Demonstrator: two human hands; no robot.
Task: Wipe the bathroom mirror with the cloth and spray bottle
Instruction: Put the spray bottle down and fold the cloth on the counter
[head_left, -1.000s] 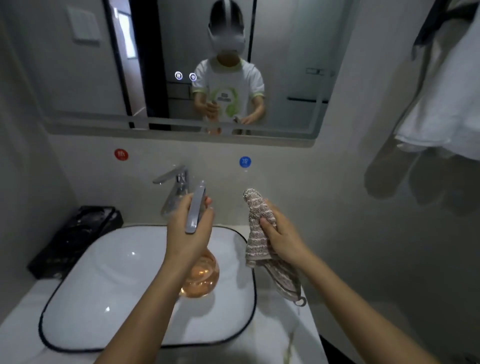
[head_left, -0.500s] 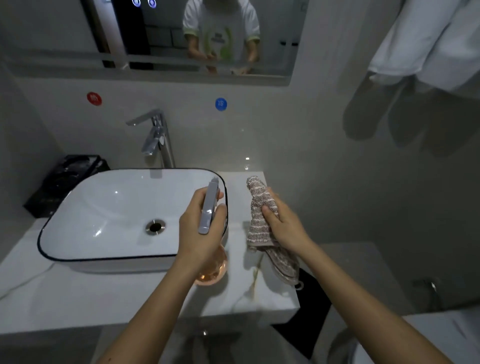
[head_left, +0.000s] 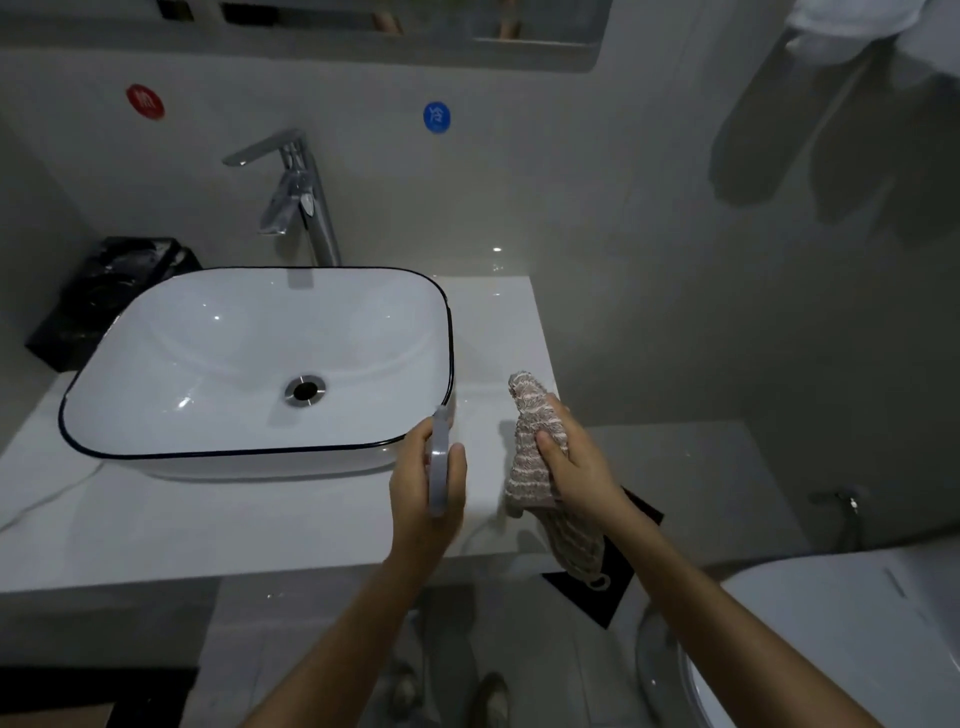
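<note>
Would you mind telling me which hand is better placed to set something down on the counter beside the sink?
Probably the left hand: it holds the spray bottle directly over bare counter, while the right hand grips the cloth at the counter's edge.

Setting: small bathroom. Evidence: white vessel basin (head_left: 249, 364) with a black rim on a white counter (head_left: 208, 519), chrome mixer tap (head_left: 296, 197) behind it, red (head_left: 145, 101) and blue (head_left: 437, 117) round stickers on the wall, mirror's lower edge (head_left: 415, 36) at top. White toilet (head_left: 810, 639) at lower right; white towel (head_left: 872, 31) hangs upper right.
</note>
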